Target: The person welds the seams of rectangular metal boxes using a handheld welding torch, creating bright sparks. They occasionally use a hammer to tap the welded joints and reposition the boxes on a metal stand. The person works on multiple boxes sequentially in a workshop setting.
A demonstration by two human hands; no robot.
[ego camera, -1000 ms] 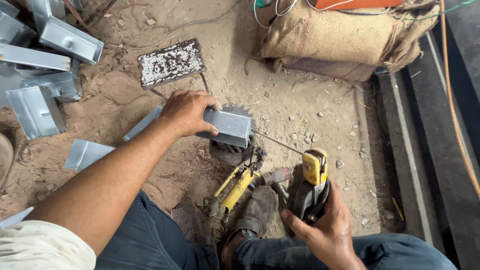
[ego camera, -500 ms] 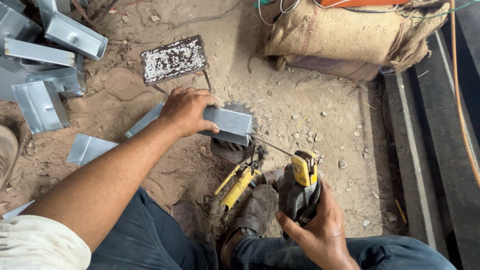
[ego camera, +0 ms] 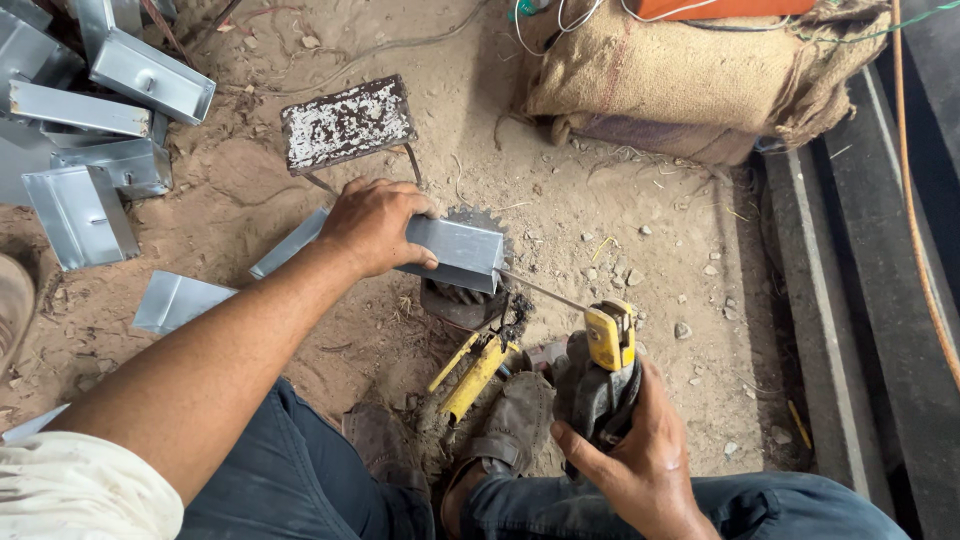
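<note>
My left hand (ego camera: 375, 225) presses down on a grey folded sheet-metal channel (ego camera: 455, 250) that lies across a dark toothed gear (ego camera: 462, 300) on the sandy ground. My right hand (ego camera: 640, 460) grips a welding electrode holder (ego camera: 600, 375) with a yellow jaw, and its thin rod (ego camera: 545, 290) reaches toward the channel's right end. A yellow-handled tool (ego camera: 475, 370) lies on the ground between my hands, beside my worn shoe (ego camera: 510, 430).
A pile of grey metal channels (ego camera: 90, 110) sits at the upper left, with one loose piece (ego camera: 180, 300) nearer. A small rusty white-flecked stool plate (ego camera: 345, 122) stands behind the work. A burlap sack (ego camera: 690, 80) with cables lies at the top right, beside dark steel beams (ego camera: 860, 300).
My right hand with the electrode holder has shifted slightly left and up toward the channel. My left hand stays on the channel.
</note>
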